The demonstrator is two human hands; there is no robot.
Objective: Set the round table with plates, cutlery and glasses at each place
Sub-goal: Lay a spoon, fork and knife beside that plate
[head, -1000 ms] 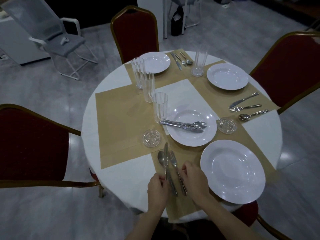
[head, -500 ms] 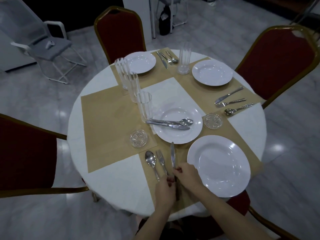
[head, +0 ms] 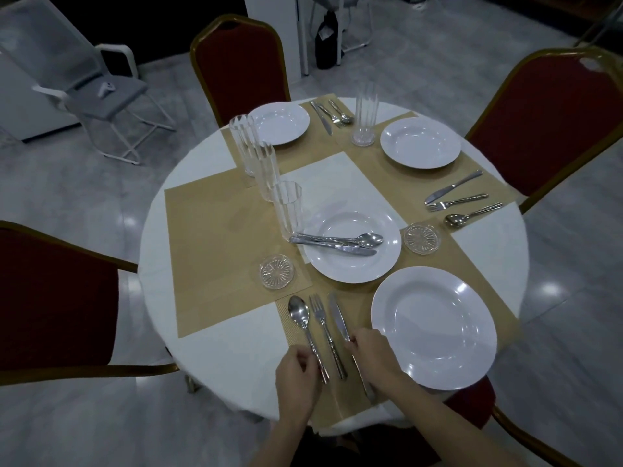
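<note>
On the near tan placemat [head: 364, 298] lie a spoon [head: 300, 315], a fork [head: 322, 326] and a knife [head: 338, 320] side by side, left of a white plate [head: 435, 326]. My left hand [head: 296, 382] pinches the spoon's handle. My right hand [head: 374, 355] pinches the knife's handle. A middle plate [head: 352, 261] carries a spoon and a knife [head: 337, 242]. Three tall glasses [head: 266, 170] stand in a row left of centre, a fourth glass [head: 365, 112] at the back. Two far plates [head: 419, 143] have cutlery beside them.
Two small cut-glass coasters [head: 277, 272] [head: 422, 238] flank the middle plate. Red chairs stand at the left [head: 50, 298], back [head: 239, 65] and right [head: 553, 116]. The round table's white edge [head: 209, 358] runs close to my hands. A white office chair [head: 101, 92] stands far left.
The three pieces, bunched under my hands a second ago, now lie spread apart as spoon, fork, knife. My hands have moved apart onto the outer handles. The camera shifted slightly.
</note>
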